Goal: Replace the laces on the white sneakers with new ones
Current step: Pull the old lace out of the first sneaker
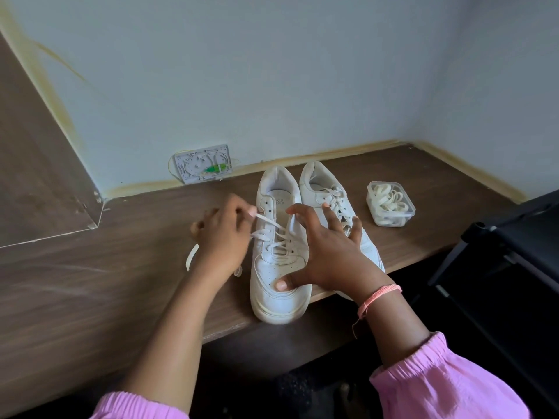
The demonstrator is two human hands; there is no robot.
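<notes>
Left hand (222,237) pinches lace (266,219); right hand's (329,252) released grip hides 2nd sneaker (320,189) beside tub (390,204).

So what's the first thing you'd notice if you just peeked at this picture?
Probably the two hands in the middle: the left hand pulls a white lace out of the near sneaker, while the right hand is spread over both shoes. The other sneaker, laced, sits beside it on the brown table. To the right stands a small clear tub of laces.
</notes>
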